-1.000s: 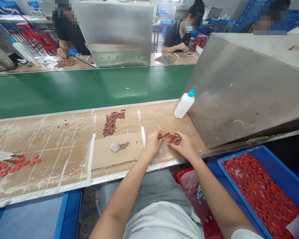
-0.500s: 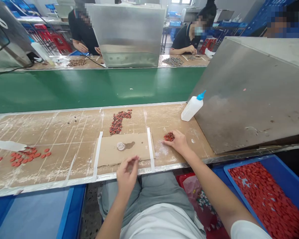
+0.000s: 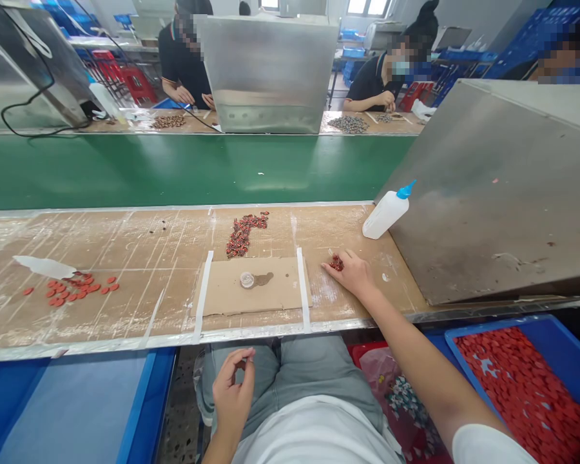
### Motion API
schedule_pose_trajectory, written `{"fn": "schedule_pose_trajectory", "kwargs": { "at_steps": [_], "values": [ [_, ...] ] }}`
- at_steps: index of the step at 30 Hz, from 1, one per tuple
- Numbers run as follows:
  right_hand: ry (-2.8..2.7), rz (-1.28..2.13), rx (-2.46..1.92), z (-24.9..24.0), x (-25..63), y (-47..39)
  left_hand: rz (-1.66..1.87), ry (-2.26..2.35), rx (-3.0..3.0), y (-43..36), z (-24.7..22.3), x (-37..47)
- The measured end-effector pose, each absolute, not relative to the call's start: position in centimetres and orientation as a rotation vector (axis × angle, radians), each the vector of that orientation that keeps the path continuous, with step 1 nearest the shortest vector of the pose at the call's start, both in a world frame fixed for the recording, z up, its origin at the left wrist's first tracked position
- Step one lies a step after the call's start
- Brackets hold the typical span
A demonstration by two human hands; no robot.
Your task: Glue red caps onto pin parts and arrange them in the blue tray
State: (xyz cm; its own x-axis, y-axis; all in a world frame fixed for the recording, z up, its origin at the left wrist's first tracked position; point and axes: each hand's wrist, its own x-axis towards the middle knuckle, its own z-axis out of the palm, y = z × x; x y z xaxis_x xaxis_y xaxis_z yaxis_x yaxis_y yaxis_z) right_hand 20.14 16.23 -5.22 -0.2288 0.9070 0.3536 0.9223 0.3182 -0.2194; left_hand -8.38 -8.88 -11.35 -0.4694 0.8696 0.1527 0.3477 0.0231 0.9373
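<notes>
— What's over on your left?

— A loose scatter of red discs on the taped bench, well away from me. My left hand hangs below the bench edge, over my lap, thumb and forefinger pinched together; whether something tiny sits between them I cannot tell.

— And in the middle?

— A cardboard pad with a small cap and a dark smear, and beyond it a row of finished red pieces.

— Your right?

— My right hand lies flat on the bench, fingers loosely spread, fingertips touching a little heap of small red parts. I'd judge them light, stiff and slippery, so pinch one by its edges. The glue bottle leans against the steel housing; a blue bin of red discs sits lower right.
</notes>
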Motion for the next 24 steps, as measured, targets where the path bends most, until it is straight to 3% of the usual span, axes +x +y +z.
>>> {"fn": "schedule_pose_trajectory", "kwargs": {
  "at_steps": [24],
  "values": [
    [-2.184,-0.010,-1.455,-6.8,20.8,17.3,1.412,1.815,1.242,-8.7,-13.1,-8.1]
  ]
}}
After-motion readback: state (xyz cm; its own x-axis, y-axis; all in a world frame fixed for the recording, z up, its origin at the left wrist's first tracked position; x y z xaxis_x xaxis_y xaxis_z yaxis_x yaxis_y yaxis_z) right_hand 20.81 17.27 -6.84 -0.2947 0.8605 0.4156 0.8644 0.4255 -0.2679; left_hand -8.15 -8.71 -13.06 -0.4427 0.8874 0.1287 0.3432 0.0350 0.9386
